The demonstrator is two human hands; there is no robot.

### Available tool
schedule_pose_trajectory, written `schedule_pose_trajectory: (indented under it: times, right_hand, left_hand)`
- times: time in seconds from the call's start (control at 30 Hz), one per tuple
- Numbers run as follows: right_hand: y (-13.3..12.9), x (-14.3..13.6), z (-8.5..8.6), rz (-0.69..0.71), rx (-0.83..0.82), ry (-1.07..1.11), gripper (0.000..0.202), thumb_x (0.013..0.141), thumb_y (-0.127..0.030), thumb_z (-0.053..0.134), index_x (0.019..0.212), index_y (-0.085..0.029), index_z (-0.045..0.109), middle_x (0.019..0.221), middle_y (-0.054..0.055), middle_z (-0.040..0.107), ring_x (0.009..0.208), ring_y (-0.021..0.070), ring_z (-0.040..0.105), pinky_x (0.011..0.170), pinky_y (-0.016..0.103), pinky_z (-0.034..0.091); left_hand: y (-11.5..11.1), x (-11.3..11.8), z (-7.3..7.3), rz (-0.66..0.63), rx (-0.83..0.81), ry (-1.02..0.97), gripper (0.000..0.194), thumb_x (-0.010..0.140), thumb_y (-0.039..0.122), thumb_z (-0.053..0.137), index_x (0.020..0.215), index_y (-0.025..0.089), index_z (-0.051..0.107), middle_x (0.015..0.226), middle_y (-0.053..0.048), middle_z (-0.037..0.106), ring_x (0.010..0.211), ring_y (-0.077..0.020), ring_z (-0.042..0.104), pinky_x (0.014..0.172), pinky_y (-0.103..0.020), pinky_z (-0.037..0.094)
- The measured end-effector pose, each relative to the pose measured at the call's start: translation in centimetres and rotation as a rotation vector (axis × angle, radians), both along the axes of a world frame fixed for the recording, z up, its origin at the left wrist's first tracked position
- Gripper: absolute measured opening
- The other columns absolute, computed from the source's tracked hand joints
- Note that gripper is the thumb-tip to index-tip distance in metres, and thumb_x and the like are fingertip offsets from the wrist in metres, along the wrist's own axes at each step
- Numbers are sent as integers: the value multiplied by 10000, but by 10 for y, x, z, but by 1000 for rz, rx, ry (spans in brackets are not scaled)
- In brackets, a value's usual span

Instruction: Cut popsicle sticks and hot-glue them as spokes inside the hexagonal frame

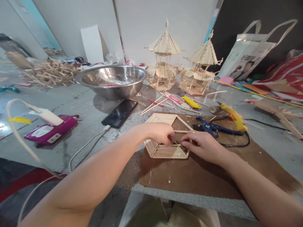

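Note:
A six-sided frame of thin wooden sticks (169,152) lies on a brown mat (189,176). Rows of sticks fill its left, upper-left and lower panels, while the right side is open between its bars. My left hand (164,134) reaches over the middle of this frame, its fingers curled down and pinched; whatever is between them is too small or hidden to name. Across from it, my right hand (201,145) rests over the frame's right edge with thumb and fingertips drawn close together. Its fingertips hide what they hold, if anything. The two hands are a short gap apart.
Blue cutting pliers (208,126) and a yellow glue gun (233,116) lie right of the frame. Behind are a yellow utility knife (191,102), loose sticks, two stick pagodas (165,47) and a steel bowl (113,82). A phone (119,113) and purple power strip (53,129) lie left.

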State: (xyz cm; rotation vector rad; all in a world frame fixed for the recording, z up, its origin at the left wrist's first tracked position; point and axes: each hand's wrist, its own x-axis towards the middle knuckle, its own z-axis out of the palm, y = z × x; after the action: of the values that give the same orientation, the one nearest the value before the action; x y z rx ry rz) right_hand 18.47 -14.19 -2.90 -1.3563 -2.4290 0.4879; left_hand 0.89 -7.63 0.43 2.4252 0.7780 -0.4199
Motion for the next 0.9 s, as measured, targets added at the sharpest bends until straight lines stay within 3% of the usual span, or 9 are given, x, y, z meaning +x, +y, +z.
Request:
schedule_pose_trajectory:
  times: [0.17, 0.3, 0.43, 0.53, 0.67, 0.8, 0.9]
  right_hand:
    - [2, 9, 5, -178, -12, 267, 161, 743, -286, 465, 780, -194, 591, 739, 11, 611, 631, 115, 522, 572, 234, 385]
    - [18, 16, 19, -414, -87, 783, 187, 686, -356, 536, 740, -180, 566, 589, -33, 534, 415, 55, 406, 402, 199, 319]
    - [41, 26, 41, -497, -129, 1160, 165, 644, -325, 578, 691, -173, 535, 567, -47, 495, 374, 34, 389, 341, 178, 269]
    - [51, 33, 50, -514, -102, 1234, 147, 633, -291, 589, 675, -159, 539, 560, -45, 499, 370, 30, 407, 323, 168, 262]
    - [54, 40, 49, -520, -98, 1267, 138, 635, -274, 587, 667, -151, 534, 550, -49, 500, 355, 27, 413, 311, 164, 264]
    - [61, 41, 50, -558, -99, 1328, 116, 639, -258, 569, 666, -153, 527, 528, -60, 487, 339, 30, 404, 299, 164, 261]
    - [67, 41, 55, -599, -90, 1394, 98, 642, -247, 555, 673, -160, 524, 515, -69, 479, 330, 35, 397, 291, 166, 261]
  left_hand:
    - [1, 0, 2, -9, 3, -35, 242, 647, 269, 502, 821, 156, 627, 730, -7, 635, 599, -92, 513, 514, -173, 336]
    - [2, 0, 3, 75, 45, -121, 234, 655, 289, 474, 787, 156, 615, 698, -3, 612, 598, -94, 503, 518, -178, 331]
    - [5, 0, 6, 220, 69, -212, 209, 637, 278, 460, 758, 158, 581, 664, 11, 572, 581, -91, 483, 498, -177, 322]
    - [9, 2, 9, 310, 96, -262, 199, 633, 266, 449, 746, 153, 567, 614, 15, 543, 545, -90, 468, 478, -181, 315]
    - [19, 15, 10, 354, 225, -304, 189, 624, 262, 476, 731, 147, 580, 628, 3, 570, 563, -105, 495, 504, -194, 334]
    - [41, 39, -1, 355, 430, -295, 166, 604, 240, 500, 701, 167, 612, 661, -15, 612, 618, -142, 537, 553, -225, 374]
    - [58, 57, -10, 412, 496, -330, 147, 618, 215, 486, 662, 171, 620, 675, -31, 624, 663, -169, 558, 603, -252, 400]
